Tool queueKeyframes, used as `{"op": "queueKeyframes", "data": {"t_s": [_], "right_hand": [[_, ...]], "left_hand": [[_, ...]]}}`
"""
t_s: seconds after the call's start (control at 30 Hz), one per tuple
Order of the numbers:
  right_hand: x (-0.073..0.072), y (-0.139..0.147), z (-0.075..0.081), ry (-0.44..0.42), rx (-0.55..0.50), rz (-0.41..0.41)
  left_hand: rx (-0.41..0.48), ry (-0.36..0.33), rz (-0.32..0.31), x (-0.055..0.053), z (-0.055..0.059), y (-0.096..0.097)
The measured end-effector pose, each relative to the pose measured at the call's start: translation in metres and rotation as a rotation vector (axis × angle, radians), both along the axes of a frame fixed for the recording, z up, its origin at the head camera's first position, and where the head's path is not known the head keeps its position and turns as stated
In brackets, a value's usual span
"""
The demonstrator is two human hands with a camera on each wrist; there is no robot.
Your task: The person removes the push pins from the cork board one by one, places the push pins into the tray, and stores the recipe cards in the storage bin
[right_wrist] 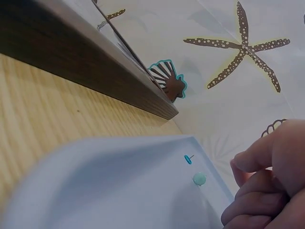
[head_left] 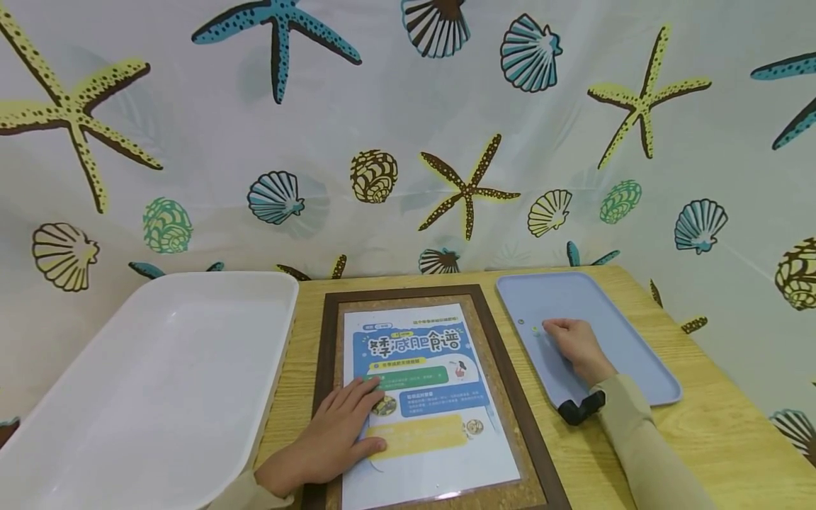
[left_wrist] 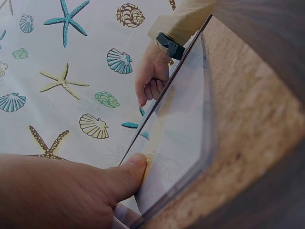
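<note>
My left hand (head_left: 341,432) lies with fingers spread on a laminated printed sheet (head_left: 440,453), which rests on a cork board (head_left: 529,489) with a dark wooden frame. The left wrist view shows its thumb (left_wrist: 131,171) pressing on the sheet's clear cover. Over the blue tray (head_left: 612,333), my right hand (head_left: 576,347) has curled fingers, thumb and forefinger tips together; I cannot tell whether they pinch something small. Close to those fingertips, a teal thumbtack (right_wrist: 188,159) lies on its side with the point showing, beside a pale green thumbtack (right_wrist: 199,179).
A large white tray (head_left: 159,382) stands left of the board. Beneath everything is a wood-grain table (head_left: 714,418). A white cloth (head_left: 382,241) printed with shells and starfish hangs behind it. A black device (head_left: 580,409) is strapped at the right wrist.
</note>
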State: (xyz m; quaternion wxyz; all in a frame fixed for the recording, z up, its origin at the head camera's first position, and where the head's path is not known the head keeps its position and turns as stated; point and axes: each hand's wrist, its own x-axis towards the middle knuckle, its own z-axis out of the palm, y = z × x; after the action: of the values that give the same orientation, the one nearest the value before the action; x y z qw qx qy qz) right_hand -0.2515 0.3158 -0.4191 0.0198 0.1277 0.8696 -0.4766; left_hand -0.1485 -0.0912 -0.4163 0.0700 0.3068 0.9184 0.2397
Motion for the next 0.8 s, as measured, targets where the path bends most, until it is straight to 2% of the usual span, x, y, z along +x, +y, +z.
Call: {"op": "queueKeyframes", "data": {"t_s": [0.27, 0.57, 0.8], "right_hand": [[0.0, -0.003, 0.0, 0.007, -0.013, -0.015], [0.0, -0.003, 0.001, 0.003, -0.05, 0.015], [0.002, -0.012, 0.004, 0.096, 0.055, 0.059]], "left_hand": [[0.001, -0.006, 0.002, 0.001, 0.0, -0.001], [0.001, -0.01, 0.001, 0.001, 0.001, -0.001], [0.008, -0.009, -0.005, 0.001, 0.0, -0.001]]}}
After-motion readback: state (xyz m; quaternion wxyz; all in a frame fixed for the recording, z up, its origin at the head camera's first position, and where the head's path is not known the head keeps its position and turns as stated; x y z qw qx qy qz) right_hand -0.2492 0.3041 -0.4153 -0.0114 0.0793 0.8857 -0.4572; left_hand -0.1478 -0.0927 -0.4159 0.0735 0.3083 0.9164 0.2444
